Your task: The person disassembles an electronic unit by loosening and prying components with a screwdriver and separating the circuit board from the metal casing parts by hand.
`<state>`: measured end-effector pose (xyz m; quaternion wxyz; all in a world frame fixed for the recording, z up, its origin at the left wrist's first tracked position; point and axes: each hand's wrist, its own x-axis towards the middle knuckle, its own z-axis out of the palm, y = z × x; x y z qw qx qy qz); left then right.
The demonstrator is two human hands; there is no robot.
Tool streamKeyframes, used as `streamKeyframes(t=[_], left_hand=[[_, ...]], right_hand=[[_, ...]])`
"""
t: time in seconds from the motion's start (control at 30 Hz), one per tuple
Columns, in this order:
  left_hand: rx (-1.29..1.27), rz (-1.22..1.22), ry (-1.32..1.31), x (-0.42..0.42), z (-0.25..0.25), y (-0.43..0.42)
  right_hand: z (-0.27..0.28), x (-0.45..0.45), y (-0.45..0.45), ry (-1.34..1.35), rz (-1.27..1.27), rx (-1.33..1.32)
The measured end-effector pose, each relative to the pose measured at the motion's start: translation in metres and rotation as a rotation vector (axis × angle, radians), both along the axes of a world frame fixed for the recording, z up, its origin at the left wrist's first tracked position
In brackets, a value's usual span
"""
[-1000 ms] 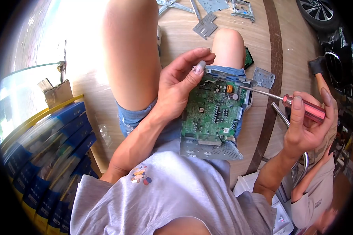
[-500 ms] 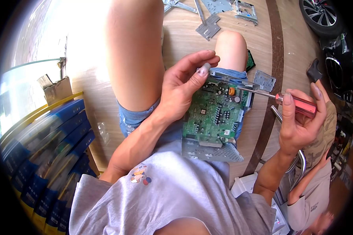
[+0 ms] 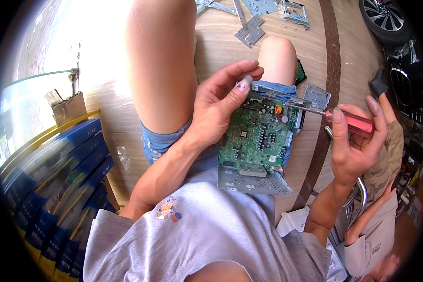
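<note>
A green circuit board [image 3: 254, 136] in a metal frame [image 3: 254, 182] rests over my lap, with an orange coil near its upper right. My left hand [image 3: 221, 101] holds the frame's upper left corner, thumb on the edge and fingers curled behind. In my right hand [image 3: 359, 138] is a screwdriver [image 3: 357, 124] with a red handle, pinched between thumb and fingers. Its shaft points left, and the tip is at the board's upper right edge beside the coil. Whether the tip sits in a screw cannot be made out.
Metal plates [image 3: 250, 32], a metal bracket [image 3: 295, 15] and a perforated plate [image 3: 317, 96] lie on the floor. Blue boxes [image 3: 61, 188] stand at the left. Another person [image 3: 376, 230] is at the right, near a chrome tube [image 3: 362, 197] and a wheel [image 3: 385, 19].
My right hand has moved left and slightly down with the screwdriver. The view has shifted slightly. My left hand keeps its hold on the frame.
</note>
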<state>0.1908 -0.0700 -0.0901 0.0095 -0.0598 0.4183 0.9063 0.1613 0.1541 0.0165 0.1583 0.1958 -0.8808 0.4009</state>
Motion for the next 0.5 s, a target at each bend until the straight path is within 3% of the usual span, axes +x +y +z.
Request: streamKeyframes(t=[0.5], left_hand=[[-0.001,-0.003,0.003,-0.0001,-0.0006,-0.0007]], right_hand=[[-0.0017,-0.0036,-0.0037,0.034,-0.006,0.036]])
